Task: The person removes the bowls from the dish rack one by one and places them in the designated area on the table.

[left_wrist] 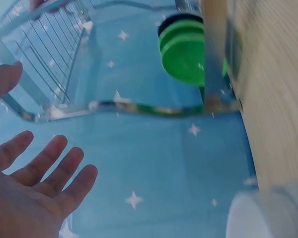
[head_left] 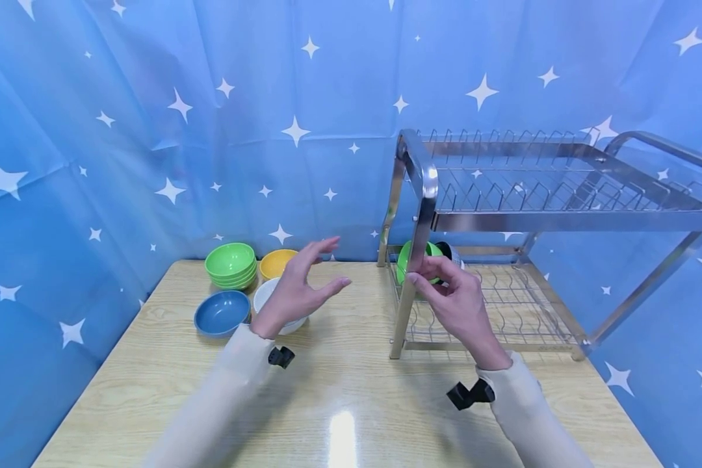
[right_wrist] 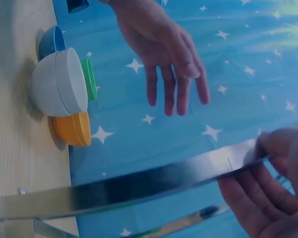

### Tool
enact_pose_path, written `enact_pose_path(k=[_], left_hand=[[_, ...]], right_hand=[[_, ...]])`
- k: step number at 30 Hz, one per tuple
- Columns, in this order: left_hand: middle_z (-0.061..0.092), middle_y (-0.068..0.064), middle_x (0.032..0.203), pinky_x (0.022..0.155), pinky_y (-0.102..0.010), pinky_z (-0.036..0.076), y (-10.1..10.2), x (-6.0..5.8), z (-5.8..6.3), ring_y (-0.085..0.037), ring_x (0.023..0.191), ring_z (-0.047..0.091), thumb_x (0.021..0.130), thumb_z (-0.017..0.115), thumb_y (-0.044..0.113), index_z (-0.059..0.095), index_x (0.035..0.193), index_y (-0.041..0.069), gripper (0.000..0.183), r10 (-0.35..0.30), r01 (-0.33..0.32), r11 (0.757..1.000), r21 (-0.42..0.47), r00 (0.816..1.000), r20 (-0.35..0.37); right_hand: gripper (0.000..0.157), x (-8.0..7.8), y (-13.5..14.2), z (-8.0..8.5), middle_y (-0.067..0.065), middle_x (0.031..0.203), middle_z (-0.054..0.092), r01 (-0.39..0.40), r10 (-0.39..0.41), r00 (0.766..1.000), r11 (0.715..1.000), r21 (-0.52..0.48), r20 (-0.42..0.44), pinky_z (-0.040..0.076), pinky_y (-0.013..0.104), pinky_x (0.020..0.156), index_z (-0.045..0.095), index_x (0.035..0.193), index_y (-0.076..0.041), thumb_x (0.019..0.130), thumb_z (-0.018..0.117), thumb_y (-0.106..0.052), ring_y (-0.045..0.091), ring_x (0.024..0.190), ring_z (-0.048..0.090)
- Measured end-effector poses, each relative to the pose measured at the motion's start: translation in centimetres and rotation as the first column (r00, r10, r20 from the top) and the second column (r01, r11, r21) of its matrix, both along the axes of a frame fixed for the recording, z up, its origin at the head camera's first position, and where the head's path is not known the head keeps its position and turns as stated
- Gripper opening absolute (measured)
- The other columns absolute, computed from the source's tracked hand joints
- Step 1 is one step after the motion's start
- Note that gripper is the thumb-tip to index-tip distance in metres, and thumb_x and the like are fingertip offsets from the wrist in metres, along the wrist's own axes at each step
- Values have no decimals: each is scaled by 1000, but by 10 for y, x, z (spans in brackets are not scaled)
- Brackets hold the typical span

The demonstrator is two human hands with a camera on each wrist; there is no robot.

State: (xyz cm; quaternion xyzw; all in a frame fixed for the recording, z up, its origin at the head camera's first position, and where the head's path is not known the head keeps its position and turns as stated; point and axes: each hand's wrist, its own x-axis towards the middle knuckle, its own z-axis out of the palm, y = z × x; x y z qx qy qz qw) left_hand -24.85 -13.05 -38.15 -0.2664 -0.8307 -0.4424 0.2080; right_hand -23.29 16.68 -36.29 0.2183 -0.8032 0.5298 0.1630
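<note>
My right hand (head_left: 453,296) grips the front left post of a two-tier metal dish rack (head_left: 567,222), thumb on one side and fingers on the other; the right wrist view shows the post (right_wrist: 154,176) between them. On the rack's lower shelf, green bowls (left_wrist: 184,59) stand on edge beside a dark bowl, partly behind the post. My left hand (head_left: 301,283) hovers left of the rack with fingers spread, holding nothing. Beneath and behind it are white bowls (right_wrist: 47,84), partly hidden in the head view.
A stack of green bowls (head_left: 230,263) stands at the table's back left. Blue bowls (head_left: 222,313) lie in front of it, and orange-yellow bowls (head_left: 276,262) sit to its right. A starry blue curtain (head_left: 351,97) hangs behind the wooden table (head_left: 339,377).
</note>
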Motion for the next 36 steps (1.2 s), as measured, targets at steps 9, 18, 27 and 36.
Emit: enact_pose_path(k=[9,18,27,36], left_hand=[[61,-4,140,110,-44,52,29,8,6,-24,133,58,92,79,22,48,151,21,67,-104,104,990,100,995,-10],[62,-5,140,108,-39,54,58,9,20,-23,131,59,93,77,18,47,152,19,67,-193,194,967,166,981,-21],[64,-9,134,101,-32,58,87,7,25,-24,121,65,93,77,14,44,153,15,69,-278,280,946,162,960,-39],[68,-13,120,92,-29,61,105,1,30,-22,113,67,95,73,8,51,147,6,56,-264,274,939,209,962,-74]], right_hand=[[34,-15,20,0,16,110,71,-102,103,992,995,-19,75,62,28,84,65,129,-1,109,50,-25,16,95,74],[45,-49,45,-12,8,127,68,96,-99,995,971,221,4,55,27,100,63,139,-13,104,58,-41,12,116,62],[75,-81,72,-20,23,154,47,133,-200,971,905,404,128,46,67,105,36,159,-21,98,58,-59,48,135,50],[92,-119,98,-32,24,164,33,109,-256,924,889,445,285,42,68,110,20,165,-18,96,56,-67,48,145,40]])
